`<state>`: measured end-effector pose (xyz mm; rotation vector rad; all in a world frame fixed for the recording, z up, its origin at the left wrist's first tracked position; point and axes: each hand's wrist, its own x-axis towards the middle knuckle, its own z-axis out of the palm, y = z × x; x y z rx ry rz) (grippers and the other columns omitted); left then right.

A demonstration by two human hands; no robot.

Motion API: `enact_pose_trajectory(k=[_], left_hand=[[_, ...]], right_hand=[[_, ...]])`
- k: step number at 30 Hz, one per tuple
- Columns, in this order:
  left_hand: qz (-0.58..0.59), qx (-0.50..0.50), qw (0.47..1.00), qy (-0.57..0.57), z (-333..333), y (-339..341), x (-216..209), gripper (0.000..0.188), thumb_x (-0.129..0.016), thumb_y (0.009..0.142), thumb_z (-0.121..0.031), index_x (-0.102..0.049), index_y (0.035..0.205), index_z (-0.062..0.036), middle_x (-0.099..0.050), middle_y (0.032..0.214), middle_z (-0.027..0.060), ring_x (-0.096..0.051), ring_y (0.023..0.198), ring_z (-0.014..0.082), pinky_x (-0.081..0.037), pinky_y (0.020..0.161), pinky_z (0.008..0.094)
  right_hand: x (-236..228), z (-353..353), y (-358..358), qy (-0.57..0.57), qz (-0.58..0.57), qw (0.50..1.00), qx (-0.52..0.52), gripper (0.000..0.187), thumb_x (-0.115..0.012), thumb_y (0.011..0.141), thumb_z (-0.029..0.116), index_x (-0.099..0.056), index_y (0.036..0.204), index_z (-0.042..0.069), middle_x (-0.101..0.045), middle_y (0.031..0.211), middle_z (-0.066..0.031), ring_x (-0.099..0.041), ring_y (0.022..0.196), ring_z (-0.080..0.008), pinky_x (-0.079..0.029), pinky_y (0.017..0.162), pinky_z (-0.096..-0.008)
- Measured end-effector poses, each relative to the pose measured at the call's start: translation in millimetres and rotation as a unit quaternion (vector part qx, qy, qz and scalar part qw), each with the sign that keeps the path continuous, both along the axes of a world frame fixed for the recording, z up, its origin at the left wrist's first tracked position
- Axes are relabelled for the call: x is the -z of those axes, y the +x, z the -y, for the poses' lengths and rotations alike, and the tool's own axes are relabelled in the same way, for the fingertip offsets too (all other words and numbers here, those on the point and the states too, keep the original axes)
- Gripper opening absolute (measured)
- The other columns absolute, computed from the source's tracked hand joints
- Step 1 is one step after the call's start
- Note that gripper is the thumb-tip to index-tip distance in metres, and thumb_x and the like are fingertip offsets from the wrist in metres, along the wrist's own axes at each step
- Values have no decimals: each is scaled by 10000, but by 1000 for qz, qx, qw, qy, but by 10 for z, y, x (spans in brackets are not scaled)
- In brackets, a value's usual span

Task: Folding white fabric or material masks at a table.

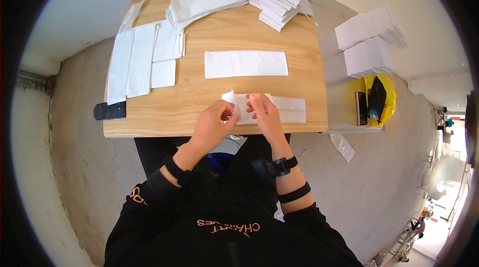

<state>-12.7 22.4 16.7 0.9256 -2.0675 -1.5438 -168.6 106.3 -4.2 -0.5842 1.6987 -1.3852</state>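
A long, flat white strip (293, 111), perhaps a thin sleeve or folded paper, lies along the table's near edge in front of me. My left hand (215, 121) pinches its left end, which is lifted and folded up between thumb and fingers. Above the strip's middle, my right hand (264, 116) has its fingers curled together near the upper edge. Anything in those fingertips is too small to make out. Just beyond both hands lies a second white strip (246, 64), flat and straight on the wood.
On the wooden table (199, 102), white sleeves (142, 57) lie at left, a long white bundle (204, 8) and white folded cards (279, 0) at the back. A metal side surface holds white stacks (369, 60), a phone (360, 109) and a yellow bag (388, 100). A white piece (343, 147) lies on the floor.
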Motion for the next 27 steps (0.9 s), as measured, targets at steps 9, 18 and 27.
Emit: enact_pose_trajectory(k=[9,18,27], left_hand=[[44,131,981,-136,-231,-204,175,303,-725,796,-181,-607,1049,-64,-612,1160,114,-616,987,345,-519,802,394],[101,72,949,-290,-66,273,343,616,-739,771,-166,-456,1300,-26,-425,1381,188,-432,1258,378,-402,1011,444],[185,160,891,-382,-125,50,405,942,-703,795,-406,-224,1471,43,-234,1537,218,-209,1440,355,-209,1158,466]], right_hand=[[165,-136,-69,76,-207,975,40,418,-651,850,237,-552,1192,18,-685,898,-143,-666,802,-254,-510,736,-367],[451,-158,-226,140,-339,928,61,412,-620,852,162,-533,1232,29,-681,898,-140,-658,782,-255,-513,724,-374],[499,-140,-234,156,-366,916,53,415,-617,856,159,-519,1237,30,-678,911,-147,-662,806,-283,-513,736,-394]])
